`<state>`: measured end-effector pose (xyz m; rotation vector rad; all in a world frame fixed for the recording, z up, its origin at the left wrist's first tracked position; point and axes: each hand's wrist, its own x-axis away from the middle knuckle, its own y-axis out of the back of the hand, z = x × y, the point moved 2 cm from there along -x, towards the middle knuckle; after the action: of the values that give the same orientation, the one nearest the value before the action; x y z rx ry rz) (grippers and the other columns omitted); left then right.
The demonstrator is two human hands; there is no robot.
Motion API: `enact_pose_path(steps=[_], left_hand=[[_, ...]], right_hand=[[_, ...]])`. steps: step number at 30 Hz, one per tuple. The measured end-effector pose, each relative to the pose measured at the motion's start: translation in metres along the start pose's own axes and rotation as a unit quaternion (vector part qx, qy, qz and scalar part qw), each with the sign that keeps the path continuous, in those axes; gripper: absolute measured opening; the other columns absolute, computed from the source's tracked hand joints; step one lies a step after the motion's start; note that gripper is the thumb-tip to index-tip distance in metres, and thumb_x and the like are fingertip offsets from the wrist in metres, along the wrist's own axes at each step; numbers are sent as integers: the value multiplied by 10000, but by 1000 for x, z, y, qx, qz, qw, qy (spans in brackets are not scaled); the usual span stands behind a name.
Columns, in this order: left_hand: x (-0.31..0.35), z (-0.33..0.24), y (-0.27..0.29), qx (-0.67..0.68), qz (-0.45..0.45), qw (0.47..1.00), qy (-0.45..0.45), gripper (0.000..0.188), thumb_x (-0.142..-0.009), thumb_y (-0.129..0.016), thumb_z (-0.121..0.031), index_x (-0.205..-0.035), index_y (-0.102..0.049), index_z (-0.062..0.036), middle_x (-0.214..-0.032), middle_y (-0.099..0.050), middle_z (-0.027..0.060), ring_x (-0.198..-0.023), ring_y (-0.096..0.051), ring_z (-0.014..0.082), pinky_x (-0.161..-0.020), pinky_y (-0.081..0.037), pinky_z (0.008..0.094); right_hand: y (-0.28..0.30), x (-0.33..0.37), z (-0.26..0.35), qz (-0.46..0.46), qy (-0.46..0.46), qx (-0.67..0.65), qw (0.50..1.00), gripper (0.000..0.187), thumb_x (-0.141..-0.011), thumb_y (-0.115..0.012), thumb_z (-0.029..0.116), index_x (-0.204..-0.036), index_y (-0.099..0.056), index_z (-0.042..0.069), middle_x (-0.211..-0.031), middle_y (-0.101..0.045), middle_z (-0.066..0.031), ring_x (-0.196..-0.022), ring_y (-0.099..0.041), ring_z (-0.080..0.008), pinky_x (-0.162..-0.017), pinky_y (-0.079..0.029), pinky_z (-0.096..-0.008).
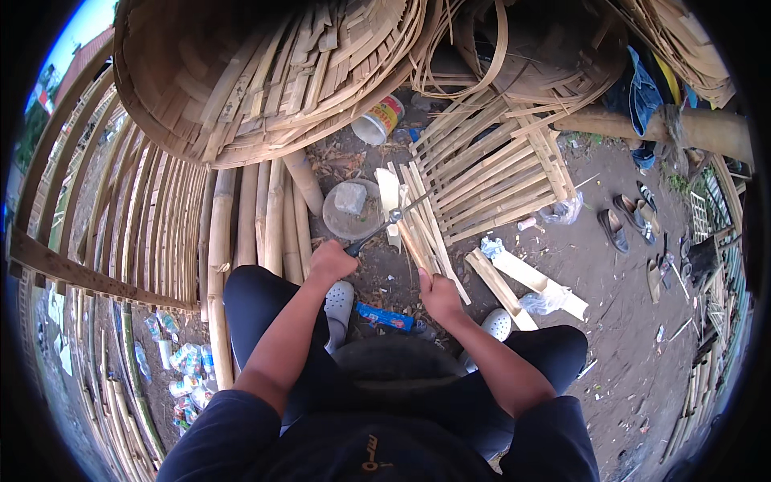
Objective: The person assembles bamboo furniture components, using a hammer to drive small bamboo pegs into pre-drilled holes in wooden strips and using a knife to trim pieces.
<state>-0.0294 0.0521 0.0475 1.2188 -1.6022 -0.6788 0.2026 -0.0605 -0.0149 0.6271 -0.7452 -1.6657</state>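
Note:
My left hand [332,262] is closed around the dark handle of a long, thin knife-like tool [373,234]. A shiny, rounded metal part sits midway along it, and its slim end points away to the right. In my right hand [442,297] is a pale bamboo strip [412,243], gripped at its near end and slanting away from me. The tool crosses close to the strip's far end; whether they touch I cannot tell. Other split bamboo strips [431,233] lie just beyond my right hand. Between my hands and the big basket lies a grey stone block [350,198] on a round slab [337,220].
Large woven bamboo baskets [265,88] fill the far side. A slatted bamboo panel [498,177] lies beyond the strips. Bamboo poles [273,217] and a slatted frame [144,217] stand at left. Split pieces [538,277], sandals [638,217], a tub [377,120] and litter [193,369] surround me.

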Motion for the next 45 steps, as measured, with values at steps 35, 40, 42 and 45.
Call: enact_pose_path(steps=[35,40,42,45], left_hand=[[-1,0,-1,-34,23,999,33,407,-705,-618,-212,-1026,-665,33,-1090,-648,246,-1071,-623,334,-939,-488,396],[4,17,5,-32,17,998,49,397,-689,-612,-194,-1015,-675,25,-1091,-647,245,-1064,-625,340,-933,-492,393],[3,19,0,-27,20,998,50,401,-686,-614,-196,-1015,-676,26,-1091,-647,244,-1060,-626,341,-930,-494,391],[3,10,-1,-24,31,998,41,416,-686,-616,-207,-1023,-672,30,-1096,-647,241,-1060,-626,341,-930,-494,389]], right_hand=[[12,-5,17,10,-6,-129,992,493,-950,-527,379,-707,-572,-48,-584,-543,-225,-537,-567,-373,-548,-453,-425],[46,-6,77,63,17,-108,992,502,-937,-544,398,-699,-584,-42,-603,-557,-253,-589,-584,-418,-577,-470,-443],[58,-5,87,15,75,-193,978,459,-931,-568,361,-706,-575,-39,-616,-567,-244,-564,-585,-402,-545,-460,-424],[34,-1,51,-40,126,-267,955,497,-933,-557,384,-695,-569,-52,-627,-576,-240,-562,-579,-400,-556,-457,-425]])
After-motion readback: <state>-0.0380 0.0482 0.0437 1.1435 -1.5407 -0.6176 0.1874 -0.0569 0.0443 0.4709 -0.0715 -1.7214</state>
